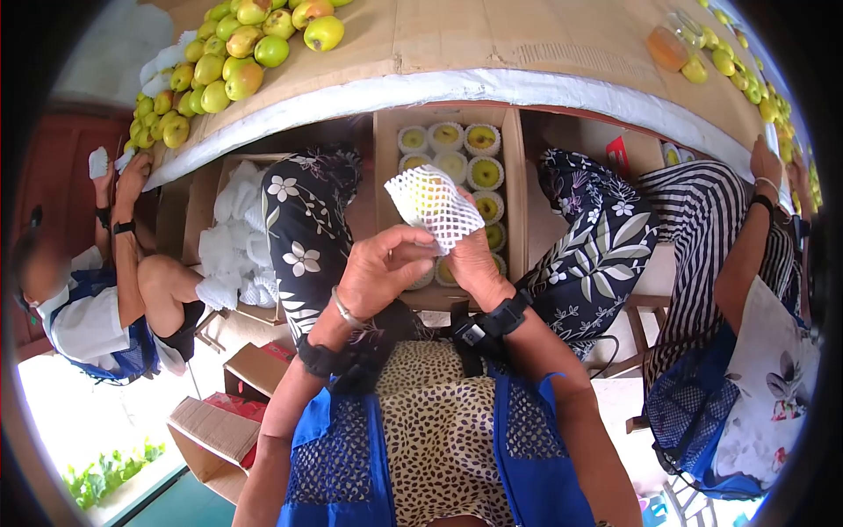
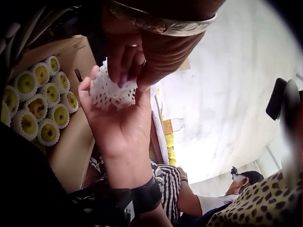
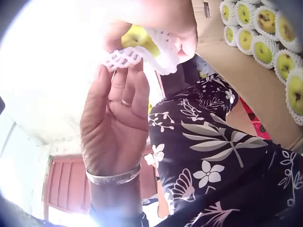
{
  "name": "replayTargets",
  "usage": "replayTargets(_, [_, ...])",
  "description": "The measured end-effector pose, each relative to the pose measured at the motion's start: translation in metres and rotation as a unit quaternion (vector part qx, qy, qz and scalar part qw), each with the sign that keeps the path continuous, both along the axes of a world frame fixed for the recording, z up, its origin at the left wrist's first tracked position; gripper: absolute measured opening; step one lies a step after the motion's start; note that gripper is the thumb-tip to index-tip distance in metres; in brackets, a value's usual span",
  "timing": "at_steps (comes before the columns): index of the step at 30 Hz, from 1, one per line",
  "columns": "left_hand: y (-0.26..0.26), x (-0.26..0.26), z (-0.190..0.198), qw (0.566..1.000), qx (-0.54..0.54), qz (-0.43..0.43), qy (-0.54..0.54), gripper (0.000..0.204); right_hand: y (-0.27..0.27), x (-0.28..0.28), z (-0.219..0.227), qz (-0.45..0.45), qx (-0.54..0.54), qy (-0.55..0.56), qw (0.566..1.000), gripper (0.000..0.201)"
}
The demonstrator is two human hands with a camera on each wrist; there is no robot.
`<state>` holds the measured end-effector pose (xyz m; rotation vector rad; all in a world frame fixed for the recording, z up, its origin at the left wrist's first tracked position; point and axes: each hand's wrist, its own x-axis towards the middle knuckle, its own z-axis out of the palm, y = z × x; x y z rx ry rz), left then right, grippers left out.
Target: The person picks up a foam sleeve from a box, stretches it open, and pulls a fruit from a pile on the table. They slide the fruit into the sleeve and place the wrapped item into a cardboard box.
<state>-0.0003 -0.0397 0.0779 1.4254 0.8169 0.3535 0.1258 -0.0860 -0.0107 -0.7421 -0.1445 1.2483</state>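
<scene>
In front of my lap I hold a yellow-green apple [image 3: 139, 40] partly inside a white foam net sleeve [image 1: 432, 200]. My right hand [image 1: 477, 262] grips the apple through the net; in the left wrist view its palm lies under the sleeve [image 2: 111, 92]. My left hand [image 1: 378, 270], with a bracelet at the wrist, pinches the sleeve's lower edge between thumb and fingers. Beyond the hands, between my knees, a cardboard box [image 1: 514, 189] holds rows of apples in foam nets [image 1: 485, 173].
Loose apples [image 1: 233, 61] are heaped on the cardboard-covered table [image 1: 457, 39] ahead. A box of white foam nets [image 1: 235, 220] stands at left. People sit on both sides, a seated person [image 1: 114, 307] at left and striped trousers [image 1: 698, 220] at right. Cardboard boxes [image 1: 211, 430] lie lower left.
</scene>
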Motion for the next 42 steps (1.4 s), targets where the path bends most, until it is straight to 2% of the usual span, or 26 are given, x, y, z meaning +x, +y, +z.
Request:
replayTargets(1, [0.001,-0.001,0.002,0.999,-0.046,-0.007,-0.016,0.018,-0.001,0.003,0.006,0.009,0.009,-0.012,1.000,0.049])
replayTargets(2, [0.009,-0.012,-0.003,0.998,0.052,-0.040,-0.009,0.023,-0.003,0.005,0.009,0.016,0.015,-0.023,0.999,0.049])
replayTargets(4, [0.019,-0.011,-0.006,0.983,0.100,0.139,-0.072,0.033,-0.008,0.005,0.008,0.042,0.032,-0.061,0.997,0.047])
replayTargets(6, [0.034,-0.004,0.000,0.950,0.262,0.170,0.006,0.040,-0.008,0.004,0.008,0.087,0.051,-0.069,0.993,0.048])
replayTargets(7, [0.040,-0.003,0.000,0.961,0.245,0.131,0.011,0.041,-0.007,0.003,0.011,0.108,0.045,-0.066,0.991,0.047])
replayTargets(8, [0.042,0.008,-0.007,0.961,0.217,0.116,-0.129,0.039,-0.006,0.000,0.009,0.121,0.053,-0.074,0.989,0.046])
replayTargets(10, [0.049,0.001,-0.032,0.987,0.149,0.013,-0.055,0.036,-0.007,-0.004,0.003,0.142,0.066,-0.089,0.984,0.045])
replayTargets(11, [0.044,0.005,-0.035,0.995,0.043,0.013,-0.090,0.036,-0.008,-0.007,0.004,0.137,0.066,-0.129,0.980,0.044])
replayTargets(14, [0.035,0.001,-0.055,0.977,-0.124,0.082,-0.150,0.041,-0.009,-0.007,-0.004,0.145,0.001,-0.228,0.963,0.046])
replayTargets(15, [0.032,0.001,-0.058,0.968,-0.156,0.116,-0.158,0.040,-0.006,-0.006,-0.013,0.155,-0.040,-0.341,0.927,0.051])
replayTargets(17, [0.035,-0.013,-0.082,0.984,-0.058,0.145,-0.090,0.040,-0.003,0.001,-0.008,0.187,-0.016,-0.375,0.908,0.053])
replayTargets(18, [0.036,-0.017,-0.087,0.974,-0.103,0.157,-0.127,0.041,-0.003,0.003,-0.001,0.202,-0.004,-0.391,0.898,0.055])
replayTargets(19, [0.037,-0.022,-0.093,0.960,-0.149,0.169,-0.164,0.041,-0.004,0.004,0.020,0.210,-0.001,-0.303,0.930,0.057])
replayTargets(20, [0.038,-0.026,-0.098,0.943,-0.194,0.182,-0.199,0.042,-0.002,0.009,0.029,0.242,-0.044,-0.293,0.924,0.057])
replayTargets(22, [0.045,-0.034,-0.099,0.815,-0.434,0.190,-0.334,0.043,-0.001,0.024,0.035,0.303,-0.128,-0.272,0.904,0.056])
replayTargets(23, [0.044,-0.037,-0.096,0.787,-0.469,0.156,-0.369,0.046,0.000,0.030,0.033,0.261,-0.114,-0.229,0.931,0.051])
replayTargets(26, [0.040,-0.033,-0.092,0.771,-0.453,0.121,-0.430,0.051,-0.004,0.025,0.021,0.150,-0.015,-0.370,0.917,0.046])
replayTargets(27, [0.037,-0.032,-0.089,0.791,-0.419,0.107,-0.432,0.054,-0.005,0.024,0.025,0.164,-0.007,-0.456,0.875,0.049])
replayTargets(30, [0.038,-0.027,-0.085,0.811,-0.394,0.076,-0.426,0.055,-0.005,0.002,0.025,0.151,-0.013,-0.568,0.809,0.058])
replayTargets(34, [0.034,-0.021,-0.075,0.773,-0.456,0.111,-0.428,0.050,-0.001,-0.009,0.017,0.158,0.005,-0.533,0.831,0.068])
replayTargets(35, [0.033,-0.020,-0.072,0.796,-0.456,0.224,-0.330,0.050,0.000,-0.008,0.016,0.160,0.008,-0.527,0.835,0.070])
replayTargets(38, [0.035,-0.021,-0.077,0.819,-0.438,0.189,-0.319,0.051,-0.001,-0.009,0.012,0.163,0.013,-0.424,0.891,0.071])
replayTargets(39, [0.033,-0.019,-0.068,0.829,-0.430,0.169,-0.315,0.049,-0.002,-0.008,0.011,0.163,0.001,-0.456,0.875,0.071])
replayTargets(40, [0.033,-0.019,-0.072,0.910,-0.301,0.153,-0.242,0.048,-0.002,-0.007,0.011,0.163,-0.011,-0.487,0.858,0.072])
replayTargets(41, [0.033,-0.023,-0.081,0.964,-0.163,0.133,-0.160,0.048,-0.003,-0.006,0.011,0.162,-0.023,-0.516,0.841,0.072])
replayTargets(42, [0.034,-0.029,-0.095,0.976,-0.115,0.135,-0.127,0.047,-0.002,-0.006,0.009,0.162,-0.022,-0.525,0.835,0.073])
